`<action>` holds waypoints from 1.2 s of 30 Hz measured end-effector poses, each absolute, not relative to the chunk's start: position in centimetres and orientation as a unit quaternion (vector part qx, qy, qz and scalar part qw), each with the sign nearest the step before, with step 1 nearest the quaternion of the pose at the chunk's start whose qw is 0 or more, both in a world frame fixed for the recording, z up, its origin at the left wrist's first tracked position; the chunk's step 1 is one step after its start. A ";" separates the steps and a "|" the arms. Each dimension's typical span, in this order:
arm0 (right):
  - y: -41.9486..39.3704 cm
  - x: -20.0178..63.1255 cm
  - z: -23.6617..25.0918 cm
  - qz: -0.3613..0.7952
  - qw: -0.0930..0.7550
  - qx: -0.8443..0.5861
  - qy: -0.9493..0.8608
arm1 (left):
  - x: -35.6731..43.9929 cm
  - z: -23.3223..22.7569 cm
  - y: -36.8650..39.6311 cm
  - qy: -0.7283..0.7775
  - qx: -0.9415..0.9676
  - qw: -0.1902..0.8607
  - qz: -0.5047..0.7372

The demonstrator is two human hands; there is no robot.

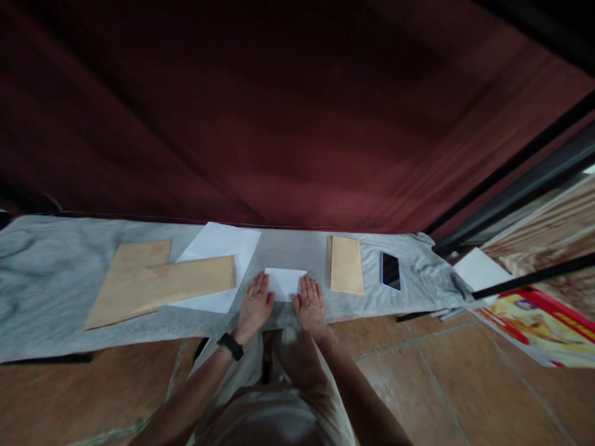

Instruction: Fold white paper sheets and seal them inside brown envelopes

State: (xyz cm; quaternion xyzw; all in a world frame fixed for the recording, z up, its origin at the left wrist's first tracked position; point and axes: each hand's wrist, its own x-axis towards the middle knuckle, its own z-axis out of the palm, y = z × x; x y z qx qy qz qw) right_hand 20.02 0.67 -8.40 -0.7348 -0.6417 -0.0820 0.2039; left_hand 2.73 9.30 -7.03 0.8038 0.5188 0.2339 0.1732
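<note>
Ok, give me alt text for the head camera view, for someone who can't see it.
Both hands, left hand and right hand, press flat on a folded white paper on a grey cloth, with brown envelopes to the left and a phone to the right.

Bare forearms, no sleeves visible, enter from bottom centre of frame. Black wristband (230, 345) on the left wrist, lower middle. Light beige trousers (279, 396) show between the arms, bottom centre. No rings seen.

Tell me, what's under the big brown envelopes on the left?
A white sheet of paper pokes out from under the brown envelopes, lying on the grey cloth. Anything else beneath them is covered.
</note>
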 end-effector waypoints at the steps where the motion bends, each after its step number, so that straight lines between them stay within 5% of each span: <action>1: 0.7 20.0 -8.4 -0.082 0.205 -0.736 -0.640 | 2.9 -6.9 9.5 0.530 0.781 0.214 0.252; 9: 0.5 19.9 -7.8 -0.078 0.217 -0.737 -0.636 | 4.1 -4.4 11.3 0.574 0.538 0.488 0.378; 17: -0.3 18.8 -5.0 0.006 0.247 -0.678 -0.693 | 4.1 -2.1 9.5 0.535 0.391 0.593 0.457; 28: 2.5 16.9 -0.4 0.440 0.670 -0.529 -0.278 | 4.2 -0.5 7.9 0.453 0.333 0.724 0.400; 36: 1.6 18.9 -1.8 0.464 0.684 -0.520 -0.214 | 2.0 -0.5 8.8 0.472 0.477 0.643 0.368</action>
